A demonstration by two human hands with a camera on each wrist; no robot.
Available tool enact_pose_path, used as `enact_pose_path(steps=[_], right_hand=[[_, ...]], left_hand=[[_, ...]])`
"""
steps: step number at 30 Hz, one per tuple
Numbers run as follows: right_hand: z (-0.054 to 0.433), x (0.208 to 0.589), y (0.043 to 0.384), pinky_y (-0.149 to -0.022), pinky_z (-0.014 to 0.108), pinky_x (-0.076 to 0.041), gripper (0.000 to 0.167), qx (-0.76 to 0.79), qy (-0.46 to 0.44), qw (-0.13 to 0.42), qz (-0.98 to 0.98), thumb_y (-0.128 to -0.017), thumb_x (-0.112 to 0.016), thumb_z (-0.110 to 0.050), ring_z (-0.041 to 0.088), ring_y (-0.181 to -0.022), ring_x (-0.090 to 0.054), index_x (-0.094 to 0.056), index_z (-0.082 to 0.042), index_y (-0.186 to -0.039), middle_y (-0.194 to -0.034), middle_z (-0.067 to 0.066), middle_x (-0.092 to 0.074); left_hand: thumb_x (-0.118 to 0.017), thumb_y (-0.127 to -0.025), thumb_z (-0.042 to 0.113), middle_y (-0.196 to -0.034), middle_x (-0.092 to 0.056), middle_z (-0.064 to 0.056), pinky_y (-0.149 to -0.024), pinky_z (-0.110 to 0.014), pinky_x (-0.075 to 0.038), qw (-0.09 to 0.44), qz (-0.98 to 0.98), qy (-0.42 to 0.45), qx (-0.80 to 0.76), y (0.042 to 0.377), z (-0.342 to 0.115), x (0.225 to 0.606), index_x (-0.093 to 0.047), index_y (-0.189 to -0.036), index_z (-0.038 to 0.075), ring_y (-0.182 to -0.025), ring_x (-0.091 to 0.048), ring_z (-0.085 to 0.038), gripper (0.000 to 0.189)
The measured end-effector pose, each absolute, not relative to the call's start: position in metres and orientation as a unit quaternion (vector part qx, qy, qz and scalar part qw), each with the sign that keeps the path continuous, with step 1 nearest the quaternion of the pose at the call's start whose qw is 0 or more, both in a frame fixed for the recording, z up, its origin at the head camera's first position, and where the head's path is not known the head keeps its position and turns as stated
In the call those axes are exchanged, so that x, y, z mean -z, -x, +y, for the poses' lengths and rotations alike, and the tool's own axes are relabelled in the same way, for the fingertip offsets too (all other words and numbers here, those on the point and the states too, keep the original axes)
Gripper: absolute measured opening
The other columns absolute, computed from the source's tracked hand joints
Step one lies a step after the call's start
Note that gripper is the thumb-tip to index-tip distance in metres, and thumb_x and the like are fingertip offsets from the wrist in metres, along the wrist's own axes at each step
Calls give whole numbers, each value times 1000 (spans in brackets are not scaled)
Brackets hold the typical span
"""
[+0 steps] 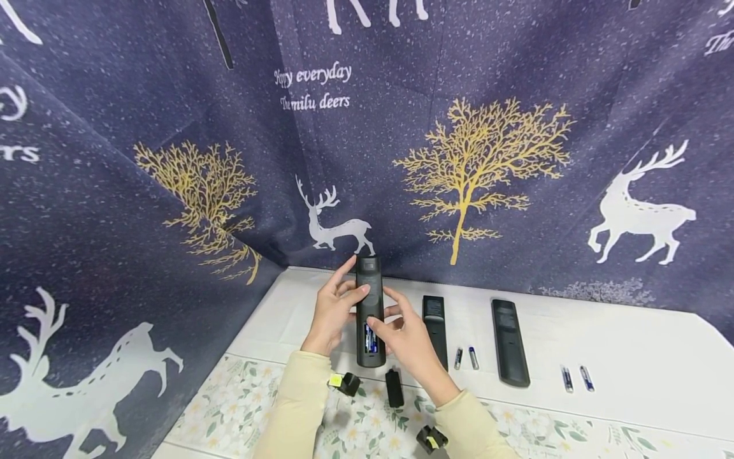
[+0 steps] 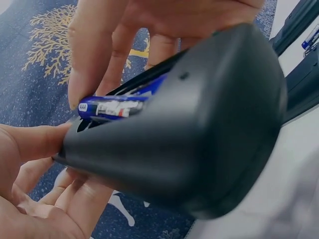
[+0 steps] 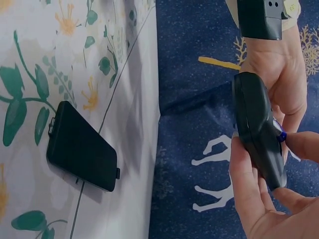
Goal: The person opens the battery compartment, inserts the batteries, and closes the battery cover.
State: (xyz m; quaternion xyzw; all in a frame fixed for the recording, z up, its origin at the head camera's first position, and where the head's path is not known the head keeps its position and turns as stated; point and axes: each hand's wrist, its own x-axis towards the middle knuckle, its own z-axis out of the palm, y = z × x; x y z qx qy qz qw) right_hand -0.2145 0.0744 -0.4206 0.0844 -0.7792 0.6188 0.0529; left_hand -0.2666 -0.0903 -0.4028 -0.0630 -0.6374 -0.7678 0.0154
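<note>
A black remote control (image 1: 374, 299) is held up on end over the table, its back towards the head camera and its battery bay uncovered. My left hand (image 1: 332, 312) grips its upper part, thumb across the back and fingers around the side. The right hand (image 1: 410, 338) holds the lower part, its fingers behind the remote. Its thumb presses the end of a blue AAA battery (image 2: 112, 108), which sticks up from the bay in the left wrist view. A second battery lies beside it, partly hidden. The black battery cover (image 1: 394, 387) lies on the table below the remote.
Two more black remotes, one (image 1: 436, 325) partly behind the right hand and another (image 1: 510, 344) farther right, lie on the white table. Beside each is a pair of batteries, one nearer (image 1: 458, 358) and one farther right (image 1: 566, 379). A patterned curtain (image 1: 367, 159) hangs behind.
</note>
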Motion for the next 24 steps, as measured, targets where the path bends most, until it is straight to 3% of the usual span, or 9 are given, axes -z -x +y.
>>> enact_pose_path(steps=[24], right_hand=[[76,424,216,-61,53,-61,76,-624,-94,49,-775,-98,-78,-19,22,-80,-62,-40,-13,-163,-116,14,-60]], left_hand=[[-71,-101,1,-110,-68,-11,-70,-41,-63,8,-631,73,772,265,-88,402,-52,-159,33,-99,-72,-26,69]])
